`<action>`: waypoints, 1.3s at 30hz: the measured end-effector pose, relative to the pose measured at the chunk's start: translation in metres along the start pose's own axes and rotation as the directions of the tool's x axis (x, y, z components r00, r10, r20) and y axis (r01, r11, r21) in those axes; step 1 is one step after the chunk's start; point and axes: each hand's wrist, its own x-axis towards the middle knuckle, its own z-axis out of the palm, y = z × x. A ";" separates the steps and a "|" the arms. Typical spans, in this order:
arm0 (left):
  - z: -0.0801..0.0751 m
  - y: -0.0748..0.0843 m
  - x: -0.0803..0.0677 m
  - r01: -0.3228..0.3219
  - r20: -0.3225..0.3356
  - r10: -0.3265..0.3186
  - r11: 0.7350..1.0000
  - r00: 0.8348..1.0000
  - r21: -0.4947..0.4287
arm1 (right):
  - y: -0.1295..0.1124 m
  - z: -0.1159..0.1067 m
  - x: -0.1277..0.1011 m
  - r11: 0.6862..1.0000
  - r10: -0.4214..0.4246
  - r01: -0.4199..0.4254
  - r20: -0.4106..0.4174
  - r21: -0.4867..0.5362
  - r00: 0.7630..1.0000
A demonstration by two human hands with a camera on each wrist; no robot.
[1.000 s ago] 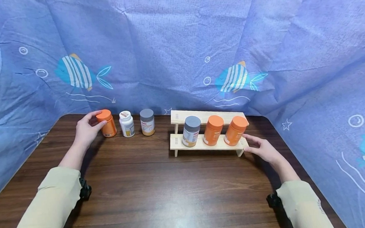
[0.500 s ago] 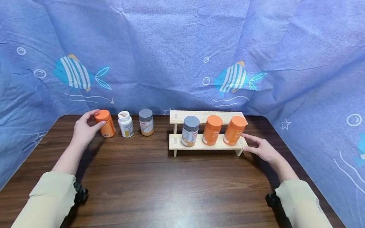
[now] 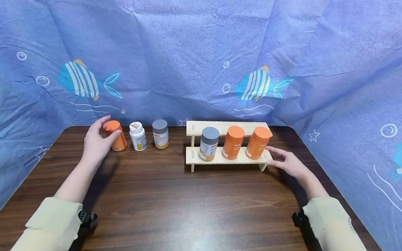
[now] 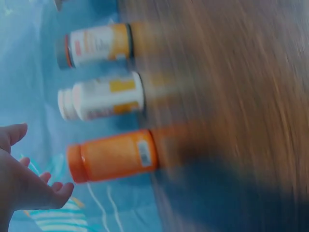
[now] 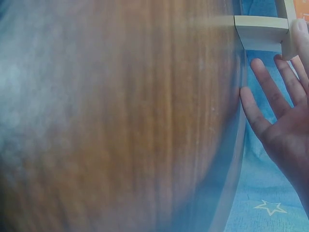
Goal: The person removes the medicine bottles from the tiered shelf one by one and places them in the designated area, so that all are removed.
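Note:
My left hand (image 3: pixel 96 143) is beside an orange bottle (image 3: pixel 120 142) standing at the back left of the table. In the left wrist view its thumb and fingers are spread apart near the lid, with a gap between thumb and bottle (image 4: pixel 118 157). To the right of that bottle stand a white bottle (image 3: pixel 139 138) and a grey-lidded bottle (image 3: pixel 161 137). My right hand (image 3: pixel 289 164) touches the right end of a two-tier wooden rack (image 3: pixel 193 157), fingers fairly straight. On its lower shelf stand a grey-lidded bottle (image 3: pixel 208 146) and two orange bottles (image 3: pixel 233 144) (image 3: pixel 257 145).
The rack's upper shelf (image 3: pixel 218 128) runs behind the lower one. A blue fish-print cloth (image 3: pixel 182 56) hangs behind and along both sides of the dark wooden table (image 3: pixel 179 212).
My left hand's fingers have lifted and spread at the orange bottle's lid, while that bottle stays in place. The right hand keeps its position at the rack's end.

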 end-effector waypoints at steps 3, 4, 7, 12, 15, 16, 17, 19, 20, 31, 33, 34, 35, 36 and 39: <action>0.004 0.011 -0.006 -0.020 0.012 0.020 1.000 1.000 -0.005 | 0.000 0.000 0.000 1.000 -0.003 0.003 0.002 -0.007 1.000; 0.005 0.014 -0.007 -0.028 0.019 0.028 1.000 0.999 -0.003 | 0.000 0.000 0.000 1.000 -0.004 0.004 0.000 -0.007 1.000; 0.009 0.024 -0.012 -0.051 0.033 0.052 0.999 0.998 -0.011 | 0.000 -0.001 0.000 1.000 -0.011 0.011 0.002 -0.011 1.000; 0.015 0.042 -0.019 -0.072 0.053 0.075 0.996 0.996 -0.048 | 0.000 -0.001 -0.001 1.000 -0.008 0.008 -0.005 -0.029 1.000; 0.019 0.050 -0.024 -0.095 0.062 0.098 0.994 0.993 -0.053 | 0.000 -0.001 -0.001 0.999 -0.017 0.017 -0.009 -0.039 1.000; 0.022 0.052 -0.025 -0.105 0.063 0.108 0.993 0.992 -0.051 | 0.000 0.000 -0.001 0.999 -0.021 0.020 -0.009 -0.041 1.000; 0.024 0.055 -0.027 -0.113 0.069 0.117 0.992 0.991 -0.054 | 0.000 0.000 -0.001 0.999 -0.022 0.022 -0.007 -0.039 1.000; 0.028 0.059 -0.030 -0.127 0.079 0.132 0.990 0.988 -0.067 | 0.000 0.000 -0.001 0.999 -0.027 0.026 -0.007 -0.037 1.000; 0.030 0.062 -0.032 -0.132 0.084 0.138 0.988 0.987 -0.077 | 0.000 0.000 -0.001 0.999 -0.029 0.029 -0.006 -0.032 1.000; 0.046 0.088 -0.043 -0.153 0.176 0.187 0.970 0.967 -0.186 | 0.000 0.001 0.001 1.000 -0.024 0.024 -0.005 -0.014 1.000; 0.051 0.092 -0.043 -0.167 0.174 0.204 0.964 0.963 -0.208 | 0.000 0.001 0.001 0.999 -0.022 0.021 -0.008 -0.026 1.000; 0.054 0.094 -0.044 -0.172 0.174 0.213 0.960 0.961 -0.220 | 0.001 0.001 0.001 1.000 -0.017 0.017 -0.011 -0.025 1.000; 0.056 0.096 -0.044 -0.178 0.174 0.222 0.955 0.959 -0.236 | 0.001 0.001 0.001 1.000 -0.016 0.015 -0.013 -0.027 1.000; 0.059 0.098 -0.045 -0.181 0.177 0.230 0.950 0.957 -0.252 | 0.001 0.001 0.001 1.000 -0.012 0.011 -0.016 -0.022 1.000; 0.068 0.103 -0.046 -0.181 0.188 0.240 0.941 0.952 -0.285 | 0.001 0.000 0.000 1.000 -0.012 0.012 -0.007 -0.020 1.000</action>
